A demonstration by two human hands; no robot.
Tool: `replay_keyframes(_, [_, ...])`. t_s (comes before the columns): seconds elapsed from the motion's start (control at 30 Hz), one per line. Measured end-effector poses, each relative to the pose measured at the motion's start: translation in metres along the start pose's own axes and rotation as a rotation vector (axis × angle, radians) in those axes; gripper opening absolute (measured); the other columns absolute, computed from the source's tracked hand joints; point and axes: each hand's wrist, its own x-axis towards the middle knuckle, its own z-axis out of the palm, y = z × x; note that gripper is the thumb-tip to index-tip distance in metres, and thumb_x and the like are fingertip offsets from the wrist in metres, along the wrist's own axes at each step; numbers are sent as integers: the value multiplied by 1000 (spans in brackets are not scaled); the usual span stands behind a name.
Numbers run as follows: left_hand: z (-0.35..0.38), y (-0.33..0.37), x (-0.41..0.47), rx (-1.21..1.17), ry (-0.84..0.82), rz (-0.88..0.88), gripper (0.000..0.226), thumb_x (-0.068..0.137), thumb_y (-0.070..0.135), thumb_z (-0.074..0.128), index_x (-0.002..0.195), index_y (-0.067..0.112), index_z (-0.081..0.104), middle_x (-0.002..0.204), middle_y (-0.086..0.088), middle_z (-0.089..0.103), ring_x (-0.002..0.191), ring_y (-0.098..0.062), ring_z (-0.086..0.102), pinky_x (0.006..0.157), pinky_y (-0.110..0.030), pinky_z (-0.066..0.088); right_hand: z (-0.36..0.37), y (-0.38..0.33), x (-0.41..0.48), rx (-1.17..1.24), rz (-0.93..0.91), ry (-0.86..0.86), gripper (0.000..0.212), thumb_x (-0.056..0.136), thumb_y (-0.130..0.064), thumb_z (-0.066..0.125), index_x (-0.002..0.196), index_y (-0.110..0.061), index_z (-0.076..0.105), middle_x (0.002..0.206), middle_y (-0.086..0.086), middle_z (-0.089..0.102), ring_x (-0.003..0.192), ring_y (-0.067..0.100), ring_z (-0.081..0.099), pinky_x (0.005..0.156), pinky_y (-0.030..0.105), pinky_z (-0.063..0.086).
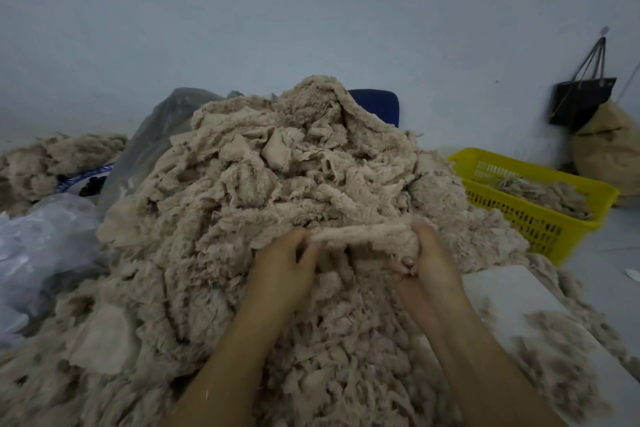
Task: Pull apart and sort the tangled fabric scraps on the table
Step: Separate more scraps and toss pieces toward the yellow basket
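Strip of fuzzy tan cloth (pixel 360 234), held at front of big scrap pile (pixel 277 166) on counter (pixel 512 291), one end gripped in curled left hand (pixel 284 263), other in curled right hand (pixel 427 260), likely to tug it loose. Beside, yellow basket (pixel 519 218), maybe for sorted bits.

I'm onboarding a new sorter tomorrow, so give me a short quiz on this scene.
1. True or false: the yellow basket already holds some scraps.
2. The fabric strip stretched above the pile is gripped by: A) left hand only; B) right hand only; C) both hands.
3. What hangs on the wall beyond the basket?
Key: 1 true; 2 C; 3 a black bag.
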Motion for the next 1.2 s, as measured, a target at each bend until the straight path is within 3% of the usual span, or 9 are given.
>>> replay_keyframes(0.2, [-5, 1, 1, -210, 139, -141, 12, 98, 22, 55, 103, 29, 63, 91, 14, 64, 75, 2, 59, 60, -24, 43, 3, -2, -5, -207, -75, -33, 22, 102, -34, 52, 113, -18, 60, 68, 0, 35, 39, 8, 19, 35, 21, 21])
replay_keyframes(0.33, [1, 14, -8, -155, -59, 163, 44, 93, 21, 56, 132, 39, 51, 123, 35, 42, 106, 9, 47, 89, -13, 42, 5, 6, -11, -397, -129, -127, 28, 96, -48, 56, 99, -21, 66, 59, -9, 60, 42, 5, 49, 38, 18, 35])
replay_keyframes(0.43, [12, 24, -16, -128, -203, 301, 63, 87, 28, 59, 145, 38, 39, 126, 44, 30, 116, 21, 35, 90, 0, 32, 6, 18, -12, -529, -171, -176, 46, 85, -60, 58, 104, -21, 73, 92, -5, 77, 84, 11, 74, 68, 27, 58])
replay_keyframes(0.53, [15, 22, -15, -106, -93, 338, 37, 85, 15, 49, 119, 16, 63, 99, 14, 56, 88, -4, 52, 73, -28, 43, 3, 21, -9, -632, -197, -81, 47, 91, -64, 52, 110, -26, 73, 106, -1, 75, 97, 16, 72, 86, 39, 57])
replay_keyframes(0.67, [6, 14, -11, -268, 37, 143, 31, 96, 23, 40, 95, 20, 71, 74, 14, 67, 68, -10, 60, 60, -24, 48, -5, 10, -3, -446, -225, -5, 53, 97, -58, 42, 64, -25, 69, 49, -6, 50, 36, 5, 37, 35, 19, 30])
replay_keyframes(0.8, [-2, 16, -5, -548, 102, -245, 56, 101, 50, 44, 51, 26, 52, 49, 8, 50, 46, -12, 45, 46, -22, 35, -10, 6, 2, -345, -296, -70, 52, 103, -48, 33, 70, -17, 57, 46, -7, 28, 36, 7, 19, 34, 20, 21])
replay_keyframes(0.97, [-24, 16, 2, -1423, 108, -545, 48, 100, 49, 49, 97, 7, 73, 71, -7, 72, 57, -16, 66, 52, -25, 53, -17, -3, 6, -289, -321, 43, 50, 108, -42, 30, 82, -11, 59, 54, -1, 39, 41, 8, 31, 37, 19, 30])
replay_keyframes(1.13, [-11, 29, -1, -1353, -18, -444, 52, 103, 42, 41, 123, 1, 65, 105, -17, 73, 87, -26, 71, 66, -31, 59, 0, 21, -13, -920, -172, -304, 82, 72, -96, 28, 115, -38, 68, 113, -17, 71, 102, 2, 65, 92, 30, 52])
replay_keyframes(1.2, [-6, 32, -5, -1320, -92, -389, 50, 102, 42, 40, 124, 5, 65, 119, -13, 72, 108, -23, 70, 80, -30, 58, 7, 33, -24, -1036, -190, -470, 60, 70, -95, 35, 109, -58, 61, 108, -38, 65, 101, -18, 59, 85, 4, 45])
